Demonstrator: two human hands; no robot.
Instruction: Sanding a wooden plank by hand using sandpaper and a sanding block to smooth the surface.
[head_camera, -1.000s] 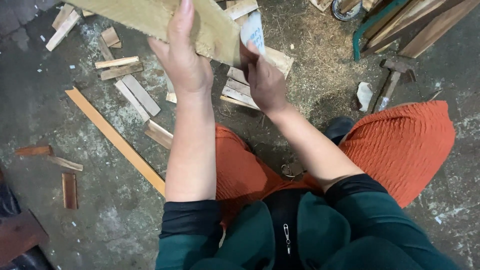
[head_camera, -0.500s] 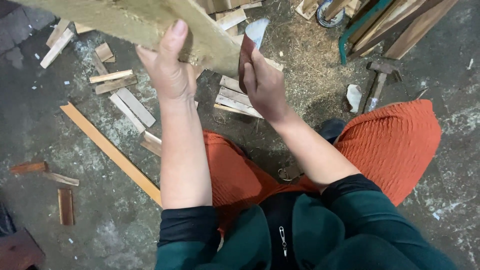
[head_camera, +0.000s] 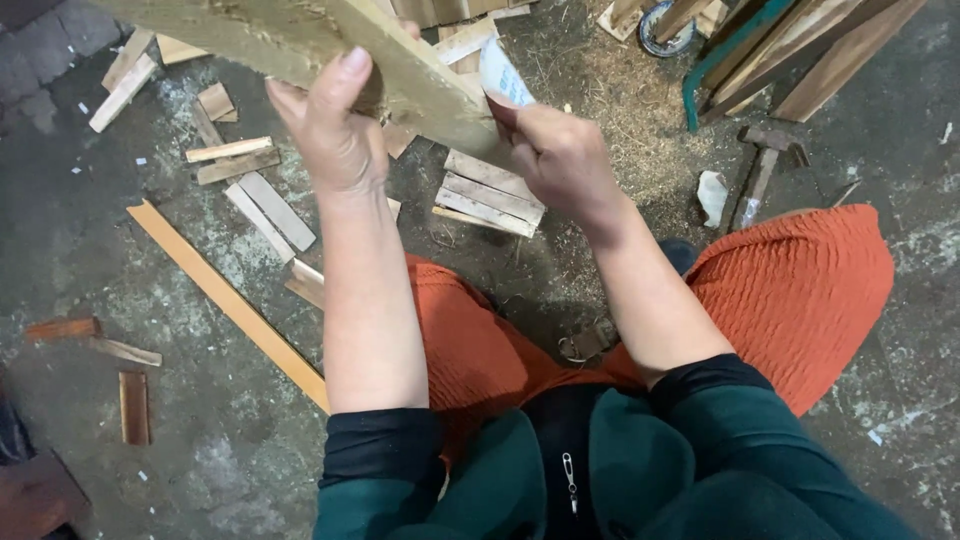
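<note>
Floor (head_camera: 80, 260): grey concrete, sawdust, wood offcuts (head_camera: 487, 195) scattered.
Plank (head_camera: 300, 45): raised far left, above offcuts.
Left hand (head_camera: 335, 135): gripping plank's near edge.
Right hand (head_camera: 565, 160): pinching pale sandpaper (head_camera: 503, 75) against plank's end.
Hammer (head_camera: 760, 165): far right.

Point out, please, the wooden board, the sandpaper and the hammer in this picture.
wooden board (head_camera: 300, 40): head view, on its broad pale face.
sandpaper (head_camera: 503, 78): head view, on the whitish sheet above the fingers.
hammer (head_camera: 757, 178): head view, on the handle, lying on the floor.
</note>
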